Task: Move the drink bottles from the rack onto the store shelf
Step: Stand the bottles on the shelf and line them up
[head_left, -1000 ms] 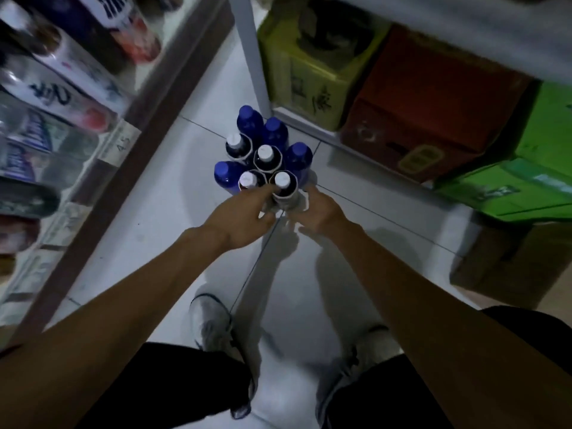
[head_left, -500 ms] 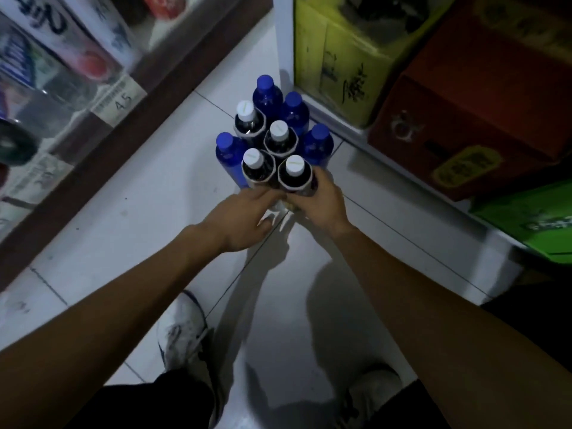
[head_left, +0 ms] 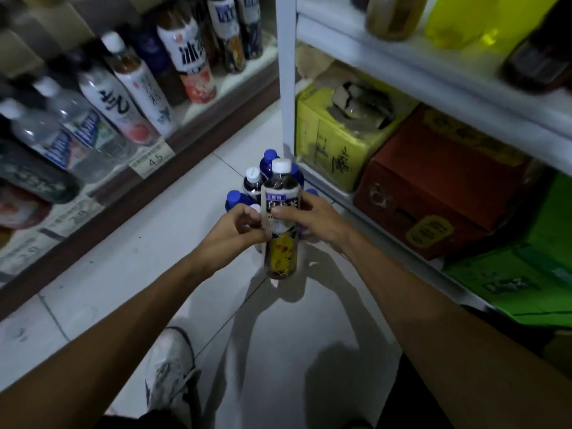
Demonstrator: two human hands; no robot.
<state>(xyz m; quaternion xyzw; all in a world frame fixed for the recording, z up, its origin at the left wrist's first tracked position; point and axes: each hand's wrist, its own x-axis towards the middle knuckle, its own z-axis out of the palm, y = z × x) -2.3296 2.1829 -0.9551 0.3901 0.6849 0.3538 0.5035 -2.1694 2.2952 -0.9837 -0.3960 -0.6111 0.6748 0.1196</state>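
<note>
Bottle (head_left: pixel 281 193) upright in the curled grip of left hand (head_left: pixel 235 232) and right hand (head_left: pixel 314 218)

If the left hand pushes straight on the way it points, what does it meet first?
Probably the white-capped bottle the right hand holds; the left hand looks right beside it, though depth is unclear.

glossy plastic bottle (head_left: pixel 281 218); smooth tiled floor (head_left: pixel 123 267); cardboard boxes (head_left: pixel 433 187).

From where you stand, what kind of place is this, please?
Probably a small shop: bottled drinks fill a shelf with price tags along its edge, and cartons sit under a white rack.
</note>
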